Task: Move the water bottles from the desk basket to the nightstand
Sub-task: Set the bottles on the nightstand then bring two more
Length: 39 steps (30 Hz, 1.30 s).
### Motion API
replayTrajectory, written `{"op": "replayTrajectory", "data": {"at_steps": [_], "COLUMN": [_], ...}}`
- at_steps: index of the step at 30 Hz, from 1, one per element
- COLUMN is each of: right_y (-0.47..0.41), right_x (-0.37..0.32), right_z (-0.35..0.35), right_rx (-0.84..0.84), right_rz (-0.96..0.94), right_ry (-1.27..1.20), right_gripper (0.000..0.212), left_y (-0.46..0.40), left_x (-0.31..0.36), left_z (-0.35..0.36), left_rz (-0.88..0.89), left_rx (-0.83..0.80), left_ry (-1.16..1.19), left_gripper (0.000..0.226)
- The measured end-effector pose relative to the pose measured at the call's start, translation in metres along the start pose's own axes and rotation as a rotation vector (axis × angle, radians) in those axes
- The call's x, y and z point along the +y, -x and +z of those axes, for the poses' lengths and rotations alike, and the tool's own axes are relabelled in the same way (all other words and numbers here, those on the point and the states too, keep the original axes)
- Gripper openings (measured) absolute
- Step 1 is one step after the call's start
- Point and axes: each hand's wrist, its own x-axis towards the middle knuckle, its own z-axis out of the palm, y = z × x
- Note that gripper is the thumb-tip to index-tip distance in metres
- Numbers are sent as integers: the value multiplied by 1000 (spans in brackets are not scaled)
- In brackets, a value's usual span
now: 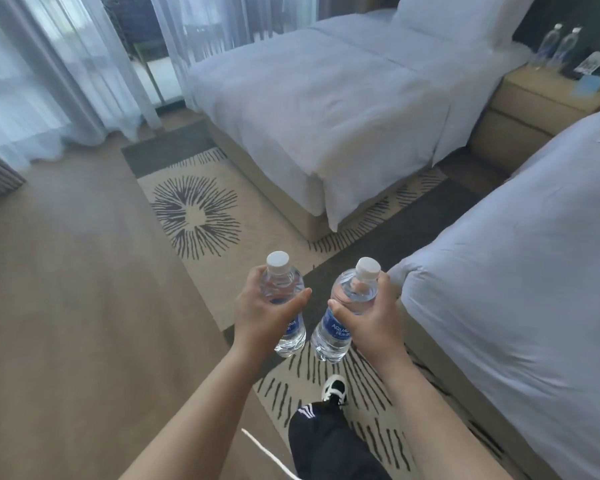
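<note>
My left hand (262, 311) grips a clear water bottle (286, 282) with a white cap and a blue label, held upright in front of me. My right hand (369, 318) grips a second water bottle (340, 320) of the same kind, tilted slightly left. Both bottles hang above the carpet, a hand's width apart. The wooden nightstand (530, 102) stands far off at the upper right between the two beds. Two more water bottles (556, 45) stand upright on its back edge. The desk basket is out of view.
A white bed (326, 109) lies ahead and a second bed (520, 289) lies close on my right, with a carpeted aisle (413, 216) between them. A card and a blue paper (591, 69) lie on the nightstand. Sheer curtains (49, 71) hang at the left. My shoe (335, 389) steps forward.
</note>
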Motion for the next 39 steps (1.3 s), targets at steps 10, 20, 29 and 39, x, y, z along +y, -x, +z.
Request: {"op": "replayTrajectory", "data": {"at_steps": [10,20,29,39], "right_y": [-259,-440,-588,-797], "right_x": [33,54,110,139], "right_z": [-42,-123,-175,-263], "right_rx": [84,259,484,667], "right_rz": [50,98,201,304], "right_ry": [34,73,108,168], "right_gripper": [65,67,69,70], "left_y": [-242,-412,-561,-738], "left_x": [39,105,126,179], "left_z": [145,292,430,607], "left_rz": [-3,68,141,252], "left_rx": [-150,-292,-492,-642], "left_ry": [-11,-48,-110,-165], "left_gripper": [63,60,69,56]}}
